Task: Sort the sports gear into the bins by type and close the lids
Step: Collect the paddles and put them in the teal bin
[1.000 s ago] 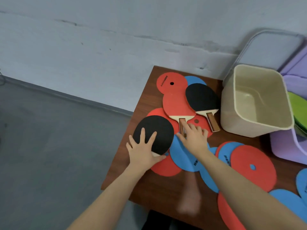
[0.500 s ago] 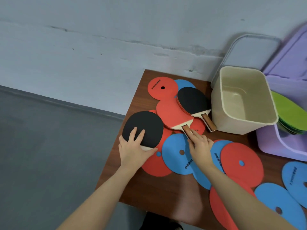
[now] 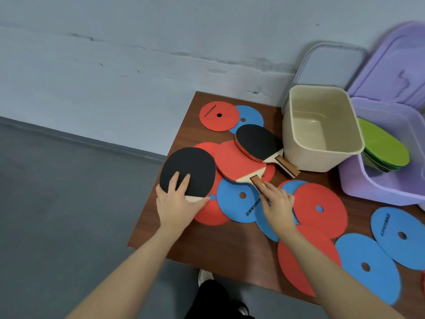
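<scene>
Three table-tennis paddles lie on a brown table (image 3: pixel 195 245) among red and blue flat discs. My left hand (image 3: pixel 178 204) grips the handle end of a black-faced paddle (image 3: pixel 187 172) at the table's left edge, fingers spread on its face. My right hand (image 3: pixel 277 202) pinches the wooden handle of a red-faced paddle (image 3: pixel 236 163). A second black-faced paddle (image 3: pixel 256 141) rests on the red one, beside an empty beige bin (image 3: pixel 322 130). A purple bin (image 3: pixel 388 176) to the right holds green discs (image 3: pixel 384 146).
A grey lid (image 3: pixel 333 63) and a purple lid (image 3: pixel 395 67) lean on the wall behind the bins. Several red and blue discs, such as the red disc (image 3: pixel 322 208) and the blue disc (image 3: pixel 368 265), cover the table's near right. The table's left edge drops to grey floor.
My right hand has slid off the discs and closed on the red paddle's handle. My left hand has drawn the black paddle a little toward the left edge. The view has shifted.
</scene>
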Demonstrator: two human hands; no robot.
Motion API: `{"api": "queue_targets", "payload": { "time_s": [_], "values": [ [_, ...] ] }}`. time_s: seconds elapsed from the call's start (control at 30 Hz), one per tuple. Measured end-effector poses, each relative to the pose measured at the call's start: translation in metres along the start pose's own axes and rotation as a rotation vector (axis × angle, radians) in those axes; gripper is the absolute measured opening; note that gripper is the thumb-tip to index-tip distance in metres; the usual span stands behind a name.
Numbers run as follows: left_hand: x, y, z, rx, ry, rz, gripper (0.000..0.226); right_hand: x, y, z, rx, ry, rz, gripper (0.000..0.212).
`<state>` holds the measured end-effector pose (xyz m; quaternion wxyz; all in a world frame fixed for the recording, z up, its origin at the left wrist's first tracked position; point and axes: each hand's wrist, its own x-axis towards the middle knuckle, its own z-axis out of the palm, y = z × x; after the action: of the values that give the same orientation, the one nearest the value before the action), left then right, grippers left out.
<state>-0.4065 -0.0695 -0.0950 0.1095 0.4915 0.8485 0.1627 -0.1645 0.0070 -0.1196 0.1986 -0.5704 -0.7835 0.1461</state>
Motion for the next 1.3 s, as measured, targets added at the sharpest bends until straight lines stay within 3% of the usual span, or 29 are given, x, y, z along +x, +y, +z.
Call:
{"api": "queue_targets", "payload": {
  "time_s": [0.37,0.5,0.8,0.93,1.03,1.3],
  "values": [
    [-0.01,0.009,-0.017,-0.062,-0.047,-0.051,0.09,-0.046,0.009,-0.002,0.162,-0.083,-0.108,0.049],
    [-0.005,0.011,-0.016,-0.056,-0.074,-0.029,0.09,-0.049,0.004,-0.001,0.043,-0.041,-0.089,0.04],
    [0.039,0.016,-0.01,-0.04,-0.133,0.011,0.088,0.013,-0.026,0.011,-0.133,-0.3,0.136,0.098],
    [0.053,0.009,-0.005,-0.017,-0.15,0.011,0.09,0.015,-0.039,0.031,-0.187,-0.274,0.212,0.111],
    [0.059,0.003,-0.004,-0.027,-0.159,0.017,0.089,0.014,-0.043,0.042,-0.214,-0.212,0.225,0.109],
    [0.068,-0.005,-0.002,-0.04,-0.169,0.037,0.089,0.016,-0.042,0.034,-0.192,-0.257,0.18,0.085]
  ]
}}
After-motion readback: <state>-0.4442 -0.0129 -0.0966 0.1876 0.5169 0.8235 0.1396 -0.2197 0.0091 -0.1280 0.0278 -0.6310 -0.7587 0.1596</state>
